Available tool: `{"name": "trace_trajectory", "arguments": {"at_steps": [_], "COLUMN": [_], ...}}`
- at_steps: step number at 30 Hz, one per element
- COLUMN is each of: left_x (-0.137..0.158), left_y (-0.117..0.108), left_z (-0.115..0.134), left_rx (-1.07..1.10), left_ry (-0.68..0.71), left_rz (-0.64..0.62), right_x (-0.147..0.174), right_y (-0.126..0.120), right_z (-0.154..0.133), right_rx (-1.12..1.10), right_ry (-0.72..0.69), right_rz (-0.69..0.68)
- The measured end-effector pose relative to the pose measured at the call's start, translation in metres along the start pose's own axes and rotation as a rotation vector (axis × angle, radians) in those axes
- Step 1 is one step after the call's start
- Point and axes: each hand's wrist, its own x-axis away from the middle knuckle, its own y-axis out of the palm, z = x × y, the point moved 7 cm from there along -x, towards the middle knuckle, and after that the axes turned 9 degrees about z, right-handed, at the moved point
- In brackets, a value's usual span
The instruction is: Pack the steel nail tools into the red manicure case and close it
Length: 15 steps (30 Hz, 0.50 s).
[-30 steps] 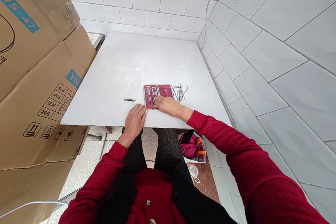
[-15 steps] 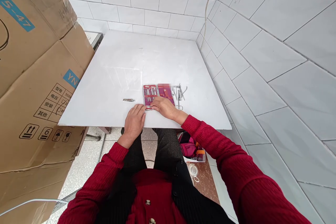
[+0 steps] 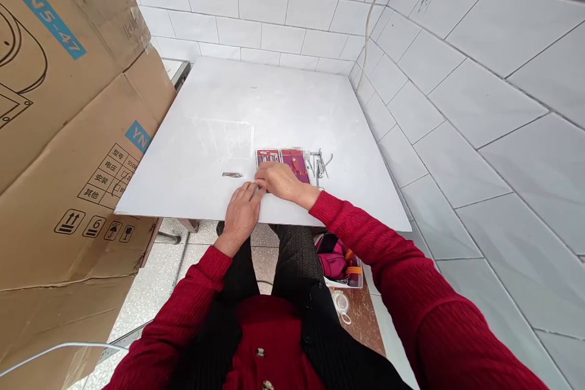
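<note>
Kit (image 3: pixel 287 158) lies open on the white table (image 3: pixel 219 94), near the edge closest to the person, with its two halves side by side. The left half shows a row of slim metal pieces at its far end; the right half is red and purple, and most of it is in plain view.

The right hand (image 3: pixel 283 181) reaches over the near part of the left half, palm down. Its fingers are bent and drawn close together, the tips meeting at the near left corner of the kit. Whether they pinch a small piece there cannot be told, since the hand covers the spot.

The left hand (image 3: pixel 241 210) is at that same corner, back up, its wrist beyond the table edge. Its fingers are slightly bent and held near each other with little gap, and its tips come right up to the right hand's fingertips. What those tips press or grip is too small to tell.

A nail clipper (image 3: pixel 231 174) lies on the table to the left of the kit, apart from both hands. Metal tools (image 3: pixel 319 164) lie in a loose cluster just beside the kit's right side.
</note>
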Motion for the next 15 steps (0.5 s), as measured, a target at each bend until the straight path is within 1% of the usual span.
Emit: {"name": "trace_trajectory", "arguments": {"at_steps": [4, 6, 8, 12, 15], "left_x": [0.001, 0.001, 0.001, 0.001, 0.001], "left_y": [0.000, 0.000, -0.001, -0.003, -0.003], "left_z": [-0.001, -0.001, 0.000, 0.000, 0.000], "left_rx": [0.003, 0.011, 0.010, -0.017, -0.025], "left_ry": [0.006, 0.010, 0.014, 0.022, 0.024], "left_rz": [0.020, 0.021, 0.026, 0.048, 0.061], "right_x": [-0.037, -0.053, -0.065, -0.077, -0.079], "right_y": [0.010, 0.016, 0.022, 0.030, 0.032], "right_z": [-0.025, -0.032, -0.036, -0.041, -0.046], "right_rx": [0.026, 0.065, 0.109, 0.171, 0.180], "right_ry": [-0.019, -0.024, -0.033, -0.066, -0.117], "right_rz": [0.000, -0.006, -0.040, -0.137, -0.160]}}
